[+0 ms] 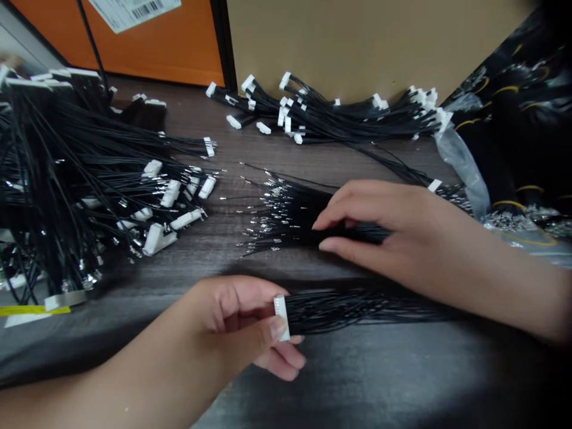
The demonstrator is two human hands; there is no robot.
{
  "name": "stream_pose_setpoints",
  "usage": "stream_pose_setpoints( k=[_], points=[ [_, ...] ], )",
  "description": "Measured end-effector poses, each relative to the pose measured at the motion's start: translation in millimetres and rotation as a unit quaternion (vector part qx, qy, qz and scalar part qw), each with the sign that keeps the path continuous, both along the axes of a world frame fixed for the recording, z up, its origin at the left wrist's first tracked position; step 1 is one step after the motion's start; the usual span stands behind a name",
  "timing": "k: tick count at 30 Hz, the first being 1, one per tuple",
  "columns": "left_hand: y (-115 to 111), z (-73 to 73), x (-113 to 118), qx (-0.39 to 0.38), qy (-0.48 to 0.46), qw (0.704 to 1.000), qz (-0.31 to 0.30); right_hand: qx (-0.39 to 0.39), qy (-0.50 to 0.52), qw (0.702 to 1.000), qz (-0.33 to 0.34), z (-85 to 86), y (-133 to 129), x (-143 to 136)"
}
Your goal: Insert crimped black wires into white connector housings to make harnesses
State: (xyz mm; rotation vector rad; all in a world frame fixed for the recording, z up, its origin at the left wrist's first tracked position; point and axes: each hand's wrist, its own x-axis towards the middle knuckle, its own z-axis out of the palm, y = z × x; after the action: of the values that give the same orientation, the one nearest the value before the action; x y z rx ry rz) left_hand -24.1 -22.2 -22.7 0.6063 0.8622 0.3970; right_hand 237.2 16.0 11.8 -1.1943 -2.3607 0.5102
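Observation:
My left hand (223, 333) pinches a white plastic connector housing (280, 307) between the thumb and the fingers, near the front of the table. From its right side a bundle of black wires (348, 310) runs to the right, passing under my right forearm. My right hand (397, 220) hovers at a pile of loose black wires (290, 202) with small metal terminals at their left ends. A small gap shows between its thumb and index fingertip, and I see no wire in it. The other fingers of that hand are mostly hidden.
Black harnesses with white connectors (170, 193) heap up on the left. Another row of harnesses (339, 119) lies at the back, before a tan panel (348, 47) and an orange box (156, 47). Banded wire bundles in clear plastic (465, 161) fill the right side.

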Motion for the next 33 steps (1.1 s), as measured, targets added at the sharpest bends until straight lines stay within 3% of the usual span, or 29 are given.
stream_pose_setpoints(
  k=[3, 7, 13, 17, 22, 28, 33],
  points=[
    [0.4, -1.3, -0.6, -0.004, 0.003, 1.000, -0.003, 0.006, -0.043, 0.999, -0.023, -6.6, 13.4, 7.2],
    [0.8, -1.6, -2.0, 0.003, -0.011, 1.000, -0.004, -0.001, -0.029, 0.999, -0.035, -11.0, 14.6, 3.1],
    [12.9, 19.1, 4.0, -0.008, 0.034, 0.999, -0.040, -0.035, 0.010, 0.998, -0.059, 4.9, 7.9, -2.6],
    [10.8, 15.4, 2.4, -0.011, 0.021, 1.000, -0.015, -0.052, 0.032, 0.998, -0.024, 12.1, -12.6, -13.2],
    [0.6, -0.1, -4.7, -0.007, -0.021, 1.000, 0.007, -0.024, -0.039, 0.998, 0.034, 13.0, -38.8, -26.1],
    [9.8, 15.3, -0.1, -0.035, 0.036, 0.999, -0.022, 0.082, -0.086, 0.988, 0.096, 6.3, -47.3, -26.6],
    [12.4, 21.3, 4.7, -0.030, 0.050, 0.998, -0.029, 0.100, -0.102, 0.983, 0.116, -1.6, -49.2, -30.0]
  ],
)
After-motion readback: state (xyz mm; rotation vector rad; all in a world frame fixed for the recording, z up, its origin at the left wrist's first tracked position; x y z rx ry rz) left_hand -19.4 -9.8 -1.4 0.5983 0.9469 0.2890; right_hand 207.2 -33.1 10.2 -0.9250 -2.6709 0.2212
